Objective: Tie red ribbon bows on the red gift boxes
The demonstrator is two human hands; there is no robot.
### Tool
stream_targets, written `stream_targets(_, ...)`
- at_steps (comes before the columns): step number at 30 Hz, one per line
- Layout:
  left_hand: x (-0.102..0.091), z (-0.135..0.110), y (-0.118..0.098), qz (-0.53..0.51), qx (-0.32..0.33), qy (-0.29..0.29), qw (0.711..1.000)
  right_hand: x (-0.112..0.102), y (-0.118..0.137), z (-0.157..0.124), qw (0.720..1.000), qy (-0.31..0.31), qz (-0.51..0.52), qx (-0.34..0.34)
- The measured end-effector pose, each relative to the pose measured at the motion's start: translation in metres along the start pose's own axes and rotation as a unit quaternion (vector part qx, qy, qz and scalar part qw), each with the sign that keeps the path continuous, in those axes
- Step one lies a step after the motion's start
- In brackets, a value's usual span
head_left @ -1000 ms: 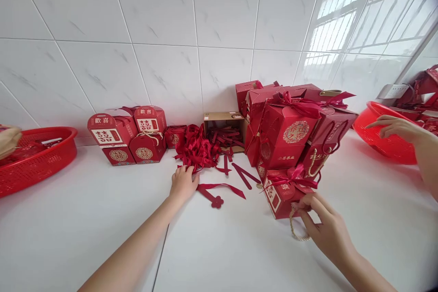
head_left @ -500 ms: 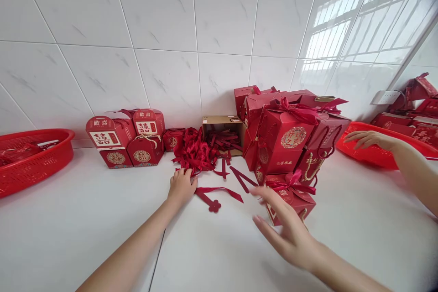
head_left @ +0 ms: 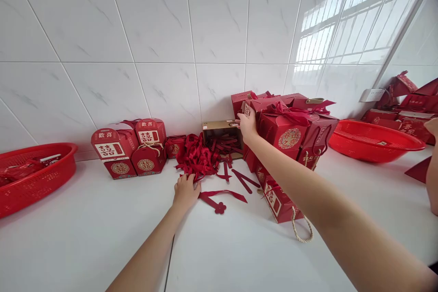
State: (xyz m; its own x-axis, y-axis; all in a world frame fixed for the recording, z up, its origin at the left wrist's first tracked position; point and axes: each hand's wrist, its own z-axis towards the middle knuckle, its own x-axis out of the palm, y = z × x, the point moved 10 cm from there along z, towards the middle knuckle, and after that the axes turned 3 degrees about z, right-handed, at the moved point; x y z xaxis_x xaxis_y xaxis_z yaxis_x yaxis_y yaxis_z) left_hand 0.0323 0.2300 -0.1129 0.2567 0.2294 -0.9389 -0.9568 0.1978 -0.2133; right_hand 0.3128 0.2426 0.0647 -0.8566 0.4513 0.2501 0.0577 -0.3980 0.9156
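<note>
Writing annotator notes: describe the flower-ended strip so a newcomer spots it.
On the white table, find the red ribbon heap near the wall. In front of it, right of the left hand, lies a dark red strip. Unlike the strips forming a V nearby, it ends in a flower shape.

Stacked boxes (head_left: pixel 278 129): deep red, round gold medallion. Bow (head_left: pixel 296 114): glossy crimson. Ribbon pile (head_left: pixel 196 155): crimson. Box pair (head_left: pixel 130 154): red, gold medallions, white panels, dark characters. Bench (head_left: pixel 219 255): white. Wall tiles (head_left: pixel 164 18): white, grey-veined.
</note>
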Motion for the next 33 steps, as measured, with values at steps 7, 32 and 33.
stream_targets(7,-0.005,0.000,-0.001,-0.018,0.004,-0.022,1.000,0.016,-0.001,-0.029,0.998,0.061,-0.001,0.021)
stream_targets(32,-0.109,-0.143,-0.111,-0.061,0.254,-0.022,0.965,0.006,-0.084,-0.249,0.894,0.337,0.051,0.290)
stream_targets(33,-0.106,-0.147,-0.111,-0.066,0.257,0.003,0.964,0.006,-0.084,-0.250,0.891,0.331,0.079,0.301)
